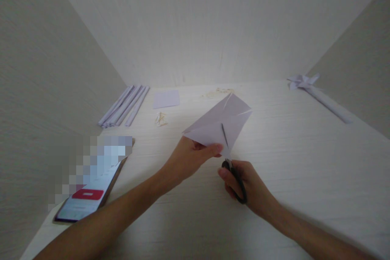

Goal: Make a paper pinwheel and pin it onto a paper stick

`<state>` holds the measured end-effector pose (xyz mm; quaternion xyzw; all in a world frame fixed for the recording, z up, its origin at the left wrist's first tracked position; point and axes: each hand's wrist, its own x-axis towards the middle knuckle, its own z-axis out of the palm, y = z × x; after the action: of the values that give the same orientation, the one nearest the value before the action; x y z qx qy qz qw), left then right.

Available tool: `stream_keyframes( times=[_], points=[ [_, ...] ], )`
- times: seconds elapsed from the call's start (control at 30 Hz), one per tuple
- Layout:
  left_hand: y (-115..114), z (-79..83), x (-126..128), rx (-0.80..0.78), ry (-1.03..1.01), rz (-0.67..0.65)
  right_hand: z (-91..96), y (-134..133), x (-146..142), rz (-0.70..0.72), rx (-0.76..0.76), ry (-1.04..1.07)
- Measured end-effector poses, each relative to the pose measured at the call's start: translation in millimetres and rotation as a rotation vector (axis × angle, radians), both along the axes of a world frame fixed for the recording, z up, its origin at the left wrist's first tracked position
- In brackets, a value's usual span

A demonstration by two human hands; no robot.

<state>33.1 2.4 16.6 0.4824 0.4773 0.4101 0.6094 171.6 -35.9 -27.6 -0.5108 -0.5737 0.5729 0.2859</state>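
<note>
A white sheet of paper is held up off the table, tilted, with slits running in from its far corners. My left hand pinches its near edge, thumb on top and the other fingers mostly hidden underneath. My right hand grips black-handled scissors at the paper's near corner. One blade lies over the paper's upper face; the other blade is out of sight behind it.
Several rolled paper tubes lie at the back left, with a square paper piece beside them. Small pale scraps lie nearby. A phone rests at left. At right lies a paper pinwheel on a tube. Walls enclose the table's back and sides.
</note>
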Motion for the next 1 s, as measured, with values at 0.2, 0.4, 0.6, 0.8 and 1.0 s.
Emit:
stream_keyframes(
  times=[0.2, 0.4, 0.6, 0.8, 1.0],
  points=[
    [-1, -1.3, 1, 0.007, -0.038, 0.004, 1.6, 1, 0, 0.012, 0.025, 0.021],
    [3, -3.6, 0, 0.101, -0.176, 0.158, 2.1, 1, 0, 0.069, 0.178, 0.134],
    [11, -20.0, -5, 0.167, -0.370, 0.325, -3.4, 9, -2, -0.214, 0.258, 0.153],
    [-1, -46.2, -2, 0.116, -0.158, 0.224, -5.9, 32, -12, -0.385, 0.207, 0.343],
    [0, -53.9, 4, 0.183, 0.000, 0.246, -21.7, 45, -17, -0.499, 0.231, 0.404]
  ],
)
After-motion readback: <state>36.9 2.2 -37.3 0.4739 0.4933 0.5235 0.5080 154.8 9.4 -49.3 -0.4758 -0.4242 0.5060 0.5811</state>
